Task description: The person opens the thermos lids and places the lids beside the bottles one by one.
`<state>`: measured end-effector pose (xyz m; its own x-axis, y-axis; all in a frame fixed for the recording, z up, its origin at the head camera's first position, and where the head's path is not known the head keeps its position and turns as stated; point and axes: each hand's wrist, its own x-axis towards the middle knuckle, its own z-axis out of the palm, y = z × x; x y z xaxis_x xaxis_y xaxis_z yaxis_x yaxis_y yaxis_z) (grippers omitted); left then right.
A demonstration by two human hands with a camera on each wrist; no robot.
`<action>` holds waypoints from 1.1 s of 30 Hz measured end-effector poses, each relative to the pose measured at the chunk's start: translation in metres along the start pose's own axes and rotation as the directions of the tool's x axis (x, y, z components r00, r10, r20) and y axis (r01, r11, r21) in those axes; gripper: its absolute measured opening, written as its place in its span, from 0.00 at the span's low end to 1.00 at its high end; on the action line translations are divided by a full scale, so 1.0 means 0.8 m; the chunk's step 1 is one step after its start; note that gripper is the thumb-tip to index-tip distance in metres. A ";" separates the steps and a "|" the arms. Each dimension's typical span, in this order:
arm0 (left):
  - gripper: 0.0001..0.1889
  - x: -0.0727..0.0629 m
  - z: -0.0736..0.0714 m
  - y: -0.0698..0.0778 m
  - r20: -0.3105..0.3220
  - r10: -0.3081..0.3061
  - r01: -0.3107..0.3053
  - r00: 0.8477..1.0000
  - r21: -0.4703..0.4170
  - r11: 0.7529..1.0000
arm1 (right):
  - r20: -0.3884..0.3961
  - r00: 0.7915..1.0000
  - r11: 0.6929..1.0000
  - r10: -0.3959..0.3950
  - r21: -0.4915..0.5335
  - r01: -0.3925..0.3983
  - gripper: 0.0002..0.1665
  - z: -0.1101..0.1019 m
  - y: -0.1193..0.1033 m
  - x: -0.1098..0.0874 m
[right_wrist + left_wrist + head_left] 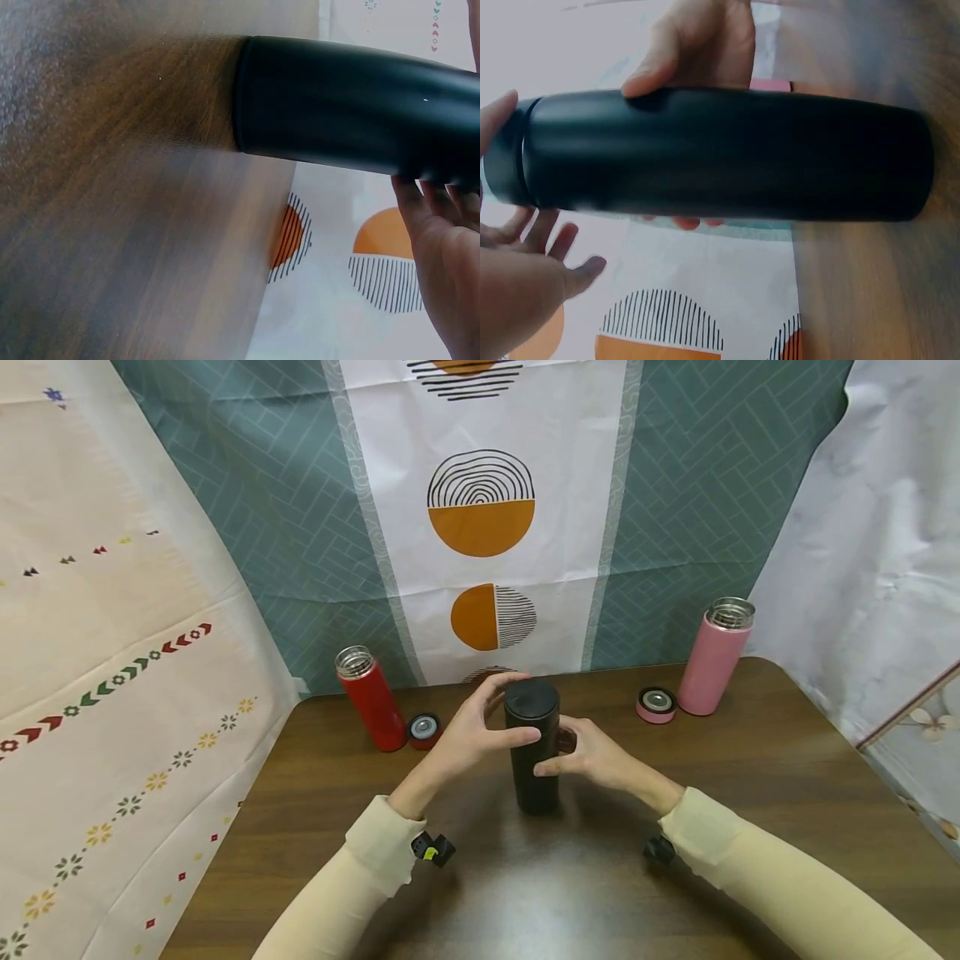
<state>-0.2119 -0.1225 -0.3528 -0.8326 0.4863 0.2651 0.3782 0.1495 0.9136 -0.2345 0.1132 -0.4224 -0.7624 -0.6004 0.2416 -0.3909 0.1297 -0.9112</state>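
A black bottle [536, 768] with its black lid [532, 697] on stands near the middle of the table. My left hand [480, 731] reaches round the lid end from the left, its thumb across the front. In the left wrist view, a thin seam parts the lid [506, 161] from the body, and the left fingers [544, 225] lie about it. Lower down, my right hand [588, 753] grips the bottle's body from the right, thumb in front. Its fingers [412, 199] meet the body in the right wrist view.
A red bottle [382, 714], lidless, stands at the back left beside its upturned lid [425, 731]. At the back right is a pink bottle [712, 664], also lidless, with its upturned lid [656, 705] next to it. A patterned cloth [555, 635] hangs behind the table's far edge.
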 end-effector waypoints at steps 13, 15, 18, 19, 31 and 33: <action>0.38 0.001 0.003 -0.001 0.000 -0.005 0.005 1.000 -0.019 1.000 | 0.002 1.000 1.000 0.003 0.014 -0.003 0.34 -0.001 0.001 -0.003; 0.39 0.001 0.003 -0.001 0.020 -0.013 0.014 1.000 -0.019 1.000 | 0.002 1.000 1.000 0.007 0.019 -0.007 0.33 -0.001 0.000 -0.003; 0.39 0.001 0.002 -0.002 0.042 0.000 0.001 0.999 -0.022 1.000 | 0.000 1.000 1.000 0.017 0.023 -0.017 0.34 -0.001 -0.001 -0.005; 0.39 0.002 0.002 -0.003 0.042 0.009 -0.009 0.999 -0.020 1.000 | -0.003 1.000 1.000 0.020 0.022 -0.020 0.34 -0.001 -0.001 -0.005; 0.36 0.004 0.000 -0.007 0.029 0.041 -0.040 0.999 -0.026 0.999 | 0.020 1.000 1.000 -0.013 0.026 0.012 0.33 -0.001 0.000 -0.001; 0.37 0.005 0.001 -0.007 0.025 0.040 -0.039 0.999 -0.026 0.999 | 0.019 1.000 1.000 -0.015 0.026 0.015 0.33 -0.001 0.001 -0.001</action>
<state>-0.2169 -0.1210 -0.3569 -0.8063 0.5134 0.2937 0.3999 0.1073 0.9103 -0.2346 0.1144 -0.4227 -0.7466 -0.6170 0.2490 -0.3883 0.1002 -0.9161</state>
